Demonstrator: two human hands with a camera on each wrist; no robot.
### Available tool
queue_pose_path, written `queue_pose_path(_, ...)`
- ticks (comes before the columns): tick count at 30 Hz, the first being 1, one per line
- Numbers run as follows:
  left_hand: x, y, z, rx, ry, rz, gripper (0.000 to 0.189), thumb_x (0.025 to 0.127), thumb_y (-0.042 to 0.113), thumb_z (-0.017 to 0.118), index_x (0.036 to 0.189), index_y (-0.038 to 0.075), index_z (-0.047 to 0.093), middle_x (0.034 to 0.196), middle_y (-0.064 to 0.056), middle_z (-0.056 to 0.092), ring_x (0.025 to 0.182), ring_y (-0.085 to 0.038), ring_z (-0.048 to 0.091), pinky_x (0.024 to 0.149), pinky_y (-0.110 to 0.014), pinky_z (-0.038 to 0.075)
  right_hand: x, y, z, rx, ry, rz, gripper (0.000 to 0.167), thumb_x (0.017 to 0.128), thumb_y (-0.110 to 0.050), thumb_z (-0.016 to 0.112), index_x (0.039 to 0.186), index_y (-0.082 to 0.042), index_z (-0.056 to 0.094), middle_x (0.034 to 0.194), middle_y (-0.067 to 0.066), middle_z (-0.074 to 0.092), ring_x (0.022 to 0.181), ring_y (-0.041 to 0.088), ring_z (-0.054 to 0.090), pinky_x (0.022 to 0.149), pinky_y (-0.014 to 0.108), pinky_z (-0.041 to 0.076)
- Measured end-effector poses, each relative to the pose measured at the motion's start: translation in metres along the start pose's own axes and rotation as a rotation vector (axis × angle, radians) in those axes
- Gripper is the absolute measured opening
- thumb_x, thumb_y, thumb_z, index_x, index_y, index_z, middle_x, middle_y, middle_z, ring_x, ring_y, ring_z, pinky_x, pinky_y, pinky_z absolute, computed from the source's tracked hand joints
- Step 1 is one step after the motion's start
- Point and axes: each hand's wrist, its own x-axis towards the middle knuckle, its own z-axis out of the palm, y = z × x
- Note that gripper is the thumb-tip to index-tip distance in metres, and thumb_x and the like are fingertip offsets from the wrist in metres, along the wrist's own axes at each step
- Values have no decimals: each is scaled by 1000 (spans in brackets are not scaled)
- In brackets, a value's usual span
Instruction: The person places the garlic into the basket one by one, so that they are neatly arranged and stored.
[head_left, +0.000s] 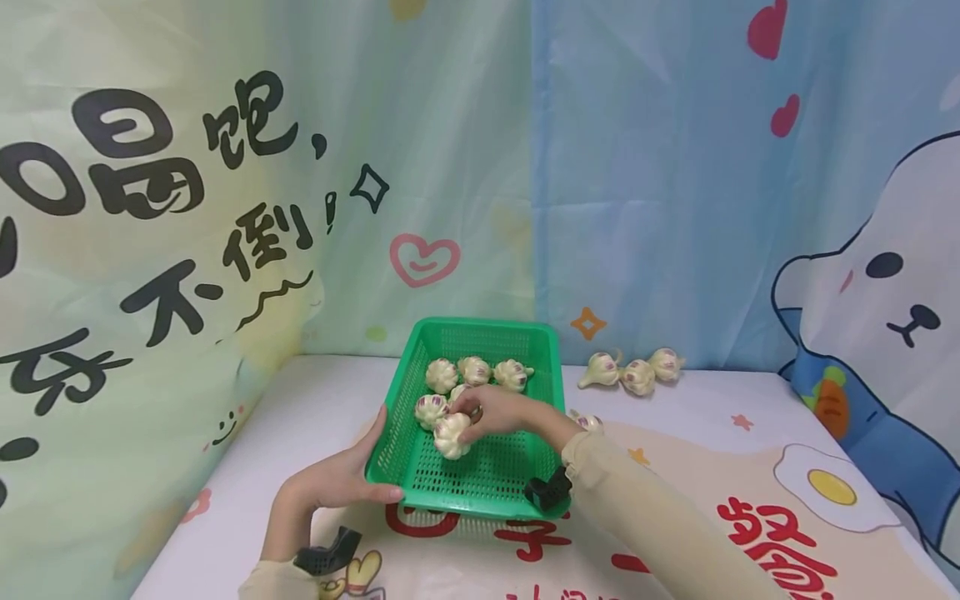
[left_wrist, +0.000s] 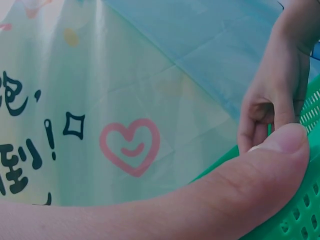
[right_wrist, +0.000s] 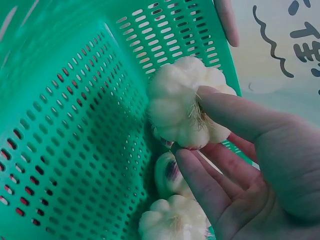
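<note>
A green plastic basket (head_left: 465, 503) with perforated walls sits on the table. My left hand (head_left: 336, 478) holds its near left corner, the thumb lying along the rim in the left wrist view. Inside the basket, my right hand (head_left: 501, 410) pinches a whitish garlic bulb (right_wrist: 172, 100) between thumb and fingertips, its root end toward the thumb. Several other garlic bulbs (head_left: 475, 370) lie toward the basket's back and left; one is partly covered by the right hand. Whether the held bulb touches the basket floor, I cannot tell.
Outside the basket, three garlic bulbs (head_left: 638, 377) lie together at the back right of the table. Another bulb (head_left: 590, 423) sits close to the basket's right wall, partly behind the right forearm. A printed curtain (head_left: 645, 167) hangs behind the table.
</note>
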Motion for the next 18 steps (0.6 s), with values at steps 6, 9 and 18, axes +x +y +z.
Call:
queue_pose_path(6,0,0,-2,-3,3,8,123,78,41,76,149,20,-23,159,-11,-17,146,-37,-1,112,-56,22,4,-1,2,-1,9,29,41,84,-17,73,122,-9,60,123,8,60,114,28,59,87,33,51)
queue_pose_path(9,0,1,-2,-5,4,1,124,78,42,76,149,21,-23,159,-12,-17,146,-38,1,112,-56,23,6,-1,3,-2,19,34,42,84,-17,73,122,-9,59,124,8,60,115,28,58,89,34,51)
queue_pose_path(18,0,0,-1,4,7,0,124,77,43,76,149,21,-22,159,-11,-18,146,-37,-2,113,-56,20,11,4,10,3,65,24,39,81,-14,76,116,-9,60,117,9,63,109,27,62,86,32,51)
